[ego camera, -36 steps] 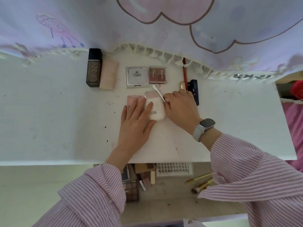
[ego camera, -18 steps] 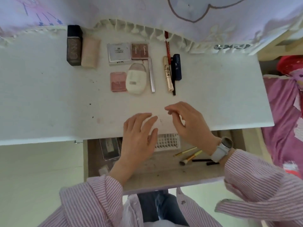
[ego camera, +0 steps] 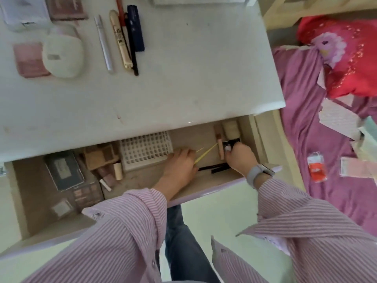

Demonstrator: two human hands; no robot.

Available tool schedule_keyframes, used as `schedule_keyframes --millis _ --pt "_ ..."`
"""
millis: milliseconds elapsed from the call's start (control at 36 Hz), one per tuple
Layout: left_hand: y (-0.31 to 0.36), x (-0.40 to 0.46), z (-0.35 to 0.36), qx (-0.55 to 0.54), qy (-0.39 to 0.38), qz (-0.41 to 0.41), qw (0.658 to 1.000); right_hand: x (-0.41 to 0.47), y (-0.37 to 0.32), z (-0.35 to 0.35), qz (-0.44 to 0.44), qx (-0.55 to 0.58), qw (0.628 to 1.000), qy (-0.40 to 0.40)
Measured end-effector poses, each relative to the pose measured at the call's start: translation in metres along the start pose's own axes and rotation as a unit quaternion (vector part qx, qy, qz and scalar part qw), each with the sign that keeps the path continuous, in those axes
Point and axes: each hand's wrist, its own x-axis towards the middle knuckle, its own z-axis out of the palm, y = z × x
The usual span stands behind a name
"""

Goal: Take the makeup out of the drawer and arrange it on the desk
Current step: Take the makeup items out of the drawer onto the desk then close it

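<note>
Desk (ego camera: 183,94), white top: blush compact (ego camera: 28,60), white oval case (ego camera: 63,56), silver tube (ego camera: 105,43), cream tube (ego camera: 120,41), thin black pencil (ego camera: 132,56) and navy tube (ego camera: 135,27) laid in a row.

Drawer (ego camera: 204,186), open beneath: grey palette (ego camera: 64,170), eyeshadow palette (ego camera: 87,193), white perforated tray (ego camera: 144,152), black pencils (ego camera: 214,167).

Left hand (ego camera: 181,162): inside the drawer, fingers curled around slim yellow-handled brushes (ego camera: 206,153).

Right hand (ego camera: 240,158): at the drawer's right end, gripping a small black item (ego camera: 228,145); its kind cannot be told.
</note>
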Motion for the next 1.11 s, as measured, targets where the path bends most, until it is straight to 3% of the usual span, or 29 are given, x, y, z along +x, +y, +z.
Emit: schedule_keyframes --millis 83,167,306,389,444,472,611,667,750,917,1000,1111 --pt "0.008 0.011 0.004 0.046 -0.009 -0.029 0.998 0.004 -0.012 0.007 0.045 -0.041 0.998 -0.012" --pt "0.014 0.018 0.011 0.093 -0.016 -0.044 0.995 0.006 -0.013 0.018 0.04 -0.097 0.994 -0.007" --pt "0.009 0.015 0.015 0.117 -0.044 -0.054 0.991 0.014 -0.017 0.022 0.036 -0.095 0.995 0.001" --pt "0.003 0.016 0.018 0.158 -0.001 -0.005 0.987 0.016 -0.02 0.021 0.045 -0.081 0.996 -0.008" --pt "0.006 0.015 0.008 0.159 0.0 -0.006 0.987 0.015 -0.019 0.02 0.041 -0.093 0.994 -0.027" --pt "0.008 0.014 0.002 0.158 -0.039 -0.015 0.987 0.014 -0.019 0.019 0.028 -0.106 0.993 -0.036" --pt "0.0 0.011 0.0 0.202 -0.024 0.027 0.979 0.012 -0.017 0.017 0.006 -0.126 0.989 -0.074" --pt "-0.006 0.006 0.006 0.17 0.01 0.03 0.985 0.013 -0.017 0.014 -0.01 -0.118 0.987 -0.105" --pt "-0.006 -0.004 0.004 0.139 0.002 0.051 0.989 0.0 -0.021 -0.001 -0.082 -0.104 0.975 -0.177" --pt "0.0 -0.036 -0.023 -0.083 0.018 -0.01 0.996 -0.028 -0.015 -0.027 -0.152 -0.061 0.958 -0.236" --pt "-0.004 -0.055 -0.039 -0.141 0.076 -0.039 0.986 -0.042 -0.016 -0.041 -0.193 -0.059 0.948 -0.247" --pt "-0.01 -0.073 -0.07 -0.248 0.188 -0.064 0.948 -0.051 -0.032 -0.058 -0.24 -0.001 0.938 -0.25"
